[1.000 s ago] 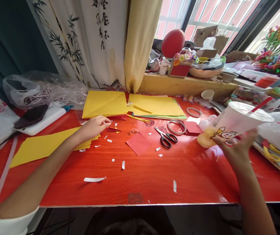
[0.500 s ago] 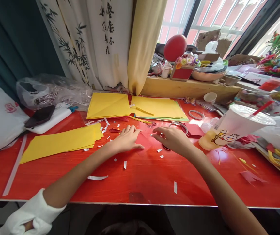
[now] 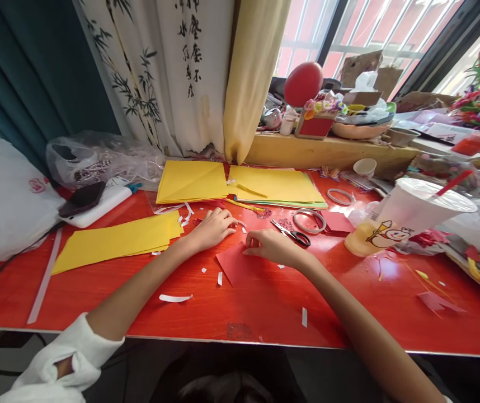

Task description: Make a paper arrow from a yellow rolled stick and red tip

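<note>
A square sheet of red paper (image 3: 230,264) lies at an angle on the red table (image 3: 139,305), part of it under my right hand (image 3: 271,246). The thumb and curled fingers of that hand close on the paper's upper edge. Beyond the sheet, my left hand (image 3: 213,229) rests low over the table, its fingers loosely bent and apart. A small white paper scrap (image 3: 242,225) lies by its fingertips. Black-handled scissors (image 3: 301,238) lie slightly spread just past my right hand. Behind them is a roll of tape (image 3: 309,221).
Yellow paper stacks lie at the back left (image 3: 192,182) and back right (image 3: 280,184); yellow strips (image 3: 109,242) lie left. A tall drink cup (image 3: 403,215) stands right, near red paper pieces (image 3: 335,222). White scraps dot the table. A phone (image 3: 83,200) lies far left.
My right hand has moved left, onto the red paper, uncovering the scissors. My left hand has shifted slightly away from the paper, showing more of it. The view has turned a little left.
</note>
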### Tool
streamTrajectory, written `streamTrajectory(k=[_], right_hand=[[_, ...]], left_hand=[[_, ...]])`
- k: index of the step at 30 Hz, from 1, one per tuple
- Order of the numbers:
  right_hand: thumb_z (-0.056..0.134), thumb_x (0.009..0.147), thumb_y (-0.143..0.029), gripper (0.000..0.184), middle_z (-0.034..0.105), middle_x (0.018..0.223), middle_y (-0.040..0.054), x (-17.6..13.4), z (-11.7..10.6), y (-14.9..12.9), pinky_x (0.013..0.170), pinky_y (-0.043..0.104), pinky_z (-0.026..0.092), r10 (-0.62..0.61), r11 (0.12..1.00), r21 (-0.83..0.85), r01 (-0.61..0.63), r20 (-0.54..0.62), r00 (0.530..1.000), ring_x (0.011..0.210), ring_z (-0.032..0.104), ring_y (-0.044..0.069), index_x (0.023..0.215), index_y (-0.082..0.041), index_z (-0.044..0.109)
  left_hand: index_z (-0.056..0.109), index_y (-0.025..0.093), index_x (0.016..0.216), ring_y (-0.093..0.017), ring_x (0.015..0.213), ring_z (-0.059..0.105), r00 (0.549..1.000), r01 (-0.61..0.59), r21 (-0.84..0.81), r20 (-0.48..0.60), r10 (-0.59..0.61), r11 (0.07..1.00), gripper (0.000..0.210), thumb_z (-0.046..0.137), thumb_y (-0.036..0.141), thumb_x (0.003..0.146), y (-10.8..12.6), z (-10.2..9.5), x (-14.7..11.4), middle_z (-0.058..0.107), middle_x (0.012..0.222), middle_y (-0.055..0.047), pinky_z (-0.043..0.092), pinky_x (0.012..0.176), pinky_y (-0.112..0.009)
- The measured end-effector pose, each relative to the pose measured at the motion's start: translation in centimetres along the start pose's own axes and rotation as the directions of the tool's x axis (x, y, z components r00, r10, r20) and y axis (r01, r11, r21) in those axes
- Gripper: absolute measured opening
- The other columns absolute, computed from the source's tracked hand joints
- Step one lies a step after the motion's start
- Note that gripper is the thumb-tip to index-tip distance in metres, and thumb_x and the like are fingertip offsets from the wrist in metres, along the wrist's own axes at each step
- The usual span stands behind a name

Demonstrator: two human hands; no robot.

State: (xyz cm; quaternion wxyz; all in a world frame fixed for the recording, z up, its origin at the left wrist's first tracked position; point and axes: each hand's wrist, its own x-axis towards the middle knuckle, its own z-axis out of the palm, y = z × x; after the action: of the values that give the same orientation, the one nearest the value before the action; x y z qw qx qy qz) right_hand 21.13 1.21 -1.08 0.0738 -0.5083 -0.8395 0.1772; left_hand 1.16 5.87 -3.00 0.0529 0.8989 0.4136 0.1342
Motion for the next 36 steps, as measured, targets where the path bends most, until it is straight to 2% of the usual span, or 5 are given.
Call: streamTrajectory(k=[5, 10, 24, 30, 36], right_hand=[[0.045, 0.085, -0.034, 0.021, 0.068, 0.082, 0.0021, 0.0, -1.6, 1.6, 0.056, 0.022, 0.037, 0.084, 0.996, -0.001, -0.085, -0.137, 0.987, 0.067, 0.059, 0.014, 0.087, -0.022, 0.062], [0.043, 0.085, -0.031, 0.024, 0.069, 0.082, 0.0043, 0.0, -2.4, 3.9, 0.058, 0.023, 0.037, 0.188, 0.978, -0.043, -0.204, -0.242, 0.952, 0.07, 0.06, 0.016, 0.089, -0.02, 0.064], [0.039, 0.087, -0.032, 0.026, 0.07, 0.085, 0.0041, 0.1, -1.8, 4.1, 0.056, 0.025, 0.031, 0.212, 0.942, -0.203, -0.268, -0.263, 0.941, 0.077, 0.062, 0.02, 0.093, -0.022, 0.063], [0.04, 0.088, -0.034, 0.026, 0.07, 0.087, 0.0039, 0.2, -1.6, 3.5, 0.058, 0.026, 0.033, 0.202, 0.94, -0.22, -0.26, -0.254, 0.946, 0.078, 0.063, 0.02, 0.095, -0.024, 0.062], [0.039, 0.088, -0.035, 0.027, 0.07, 0.088, 0.0051, 0.2, -1.4, 3.7, 0.056, 0.026, 0.033, 0.2, 0.936, -0.233, -0.262, -0.26, 0.945, 0.078, 0.063, 0.021, 0.094, -0.023, 0.062]], left_hand=[[0.061, 0.017, 0.085, -0.023, 0.095, 0.049, 0.999, -0.012, -0.043, -0.04, 0.01, 0.999, 0.025, 0.042, 0.031, 0.088, -0.2, -0.1, 0.2, 0.063, 0.095, -0.007, 0.036, 0.086, -0.039], [0.057, 0.015, 0.093, -0.019, 0.095, 0.052, 0.992, 0.007, -0.141, -0.12, -0.024, 0.99, 0.022, 0.039, 0.027, 0.089, -0.3, -0.4, 0.3, 0.061, 0.096, -0.007, 0.04, 0.087, -0.033], [0.057, 0.015, 0.097, -0.017, 0.096, 0.056, 0.993, 0.019, -0.298, -0.107, -0.053, 0.955, 0.022, 0.04, 0.025, 0.088, 0.3, -0.5, 0.2, 0.059, 0.102, -0.007, 0.042, 0.089, -0.03], [0.051, 0.016, 0.088, -0.015, 0.084, 0.057, 0.982, 0.058, -0.363, -0.146, -0.119, 0.93, 0.02, 0.046, 0.035, 0.086, 0.1, -0.4, 0.2, 0.056, 0.094, -0.006, 0.045, 0.08, -0.028], [0.044, 0.019, 0.074, -0.014, 0.068, 0.049, 0.971, 0.111, -0.272, -0.177, -0.163, 0.956, 0.016, 0.046, 0.031, 0.084, 0.1, -0.7, 0.2, 0.051, 0.076, -0.001, 0.04, 0.066, -0.028]])
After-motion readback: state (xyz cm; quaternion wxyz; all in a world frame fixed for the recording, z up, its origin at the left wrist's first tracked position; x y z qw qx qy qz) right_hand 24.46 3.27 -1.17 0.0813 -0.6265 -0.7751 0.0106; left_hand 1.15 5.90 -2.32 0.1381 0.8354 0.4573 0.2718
